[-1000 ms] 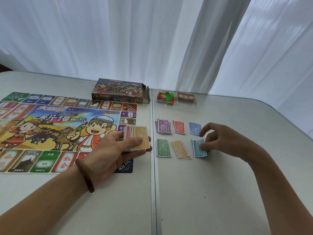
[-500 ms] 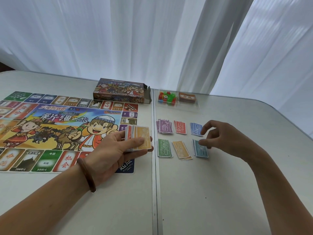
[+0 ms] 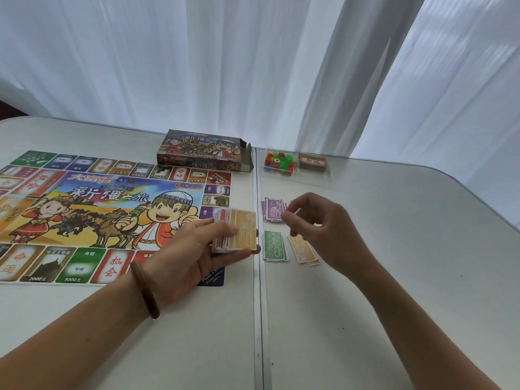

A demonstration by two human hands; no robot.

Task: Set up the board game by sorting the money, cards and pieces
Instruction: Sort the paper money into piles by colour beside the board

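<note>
My left hand (image 3: 194, 249) holds a stack of paper money (image 3: 239, 230) with an orange note on top, above the board's right edge. My right hand (image 3: 318, 226) hovers over the sorted piles, fingers curled and apart, nothing in it. On the table lie a purple pile (image 3: 273, 211), a green 500 pile (image 3: 275, 245) and an orange pile (image 3: 302, 250). The red and blue piles are hidden behind my right hand. The colourful game board (image 3: 92, 215) lies flat at the left.
The game box (image 3: 202, 154) lies at the back centre. Beside it a clear tray (image 3: 298, 175) holds coloured plastic pieces (image 3: 278, 161) and a brown card deck (image 3: 313, 163). White curtains hang behind. A seam (image 3: 257, 305) splits the table.
My right hand has lifted off the blue pile and moved left toward the stack in my left hand. The left hand has stayed put with the money.
</note>
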